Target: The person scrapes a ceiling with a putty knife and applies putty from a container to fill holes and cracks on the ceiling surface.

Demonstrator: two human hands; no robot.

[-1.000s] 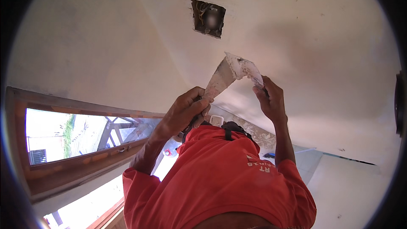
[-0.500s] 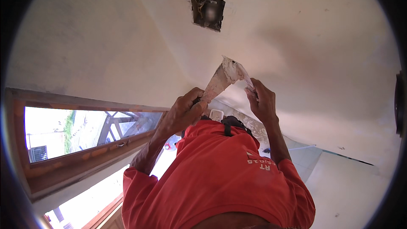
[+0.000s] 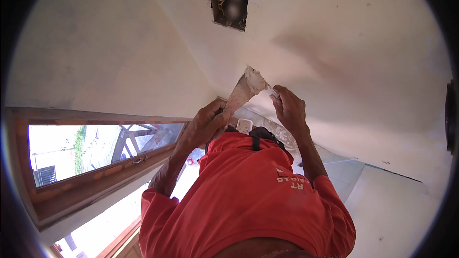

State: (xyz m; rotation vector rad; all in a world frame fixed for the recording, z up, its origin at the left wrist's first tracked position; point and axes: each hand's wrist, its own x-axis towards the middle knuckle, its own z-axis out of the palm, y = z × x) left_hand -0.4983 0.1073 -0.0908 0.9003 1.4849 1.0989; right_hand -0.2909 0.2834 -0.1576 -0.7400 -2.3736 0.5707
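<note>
My left hand [image 3: 210,120] is closed round the near end of a broad, putty-smeared filling knife [image 3: 239,94], which slants up and to the right. A thick lump of pale putty [image 3: 255,80] covers its far end. In my right hand [image 3: 290,109] the fingers pinch a smaller putty knife [image 3: 272,91], seen nearly edge-on. Its blade meets the putty at the right-hand edge of the broad one; most of its handle is hidden by my fingers. Both tools are held up in front of a pale plastered wall [image 3: 306,28].
A square opening [image 3: 228,8] with loose wires sits in the wall above the tools. To the left is a brown-framed window [image 3: 103,174]. A white container [image 3: 244,125] stands below, beyond my red shirt [image 3: 244,186]. Pale splashes mark the floor beside it.
The smaller putty knife has turned and drawn down to the right, showing less of its blade. Both hands stay close to where they were; the view has shifted slightly.
</note>
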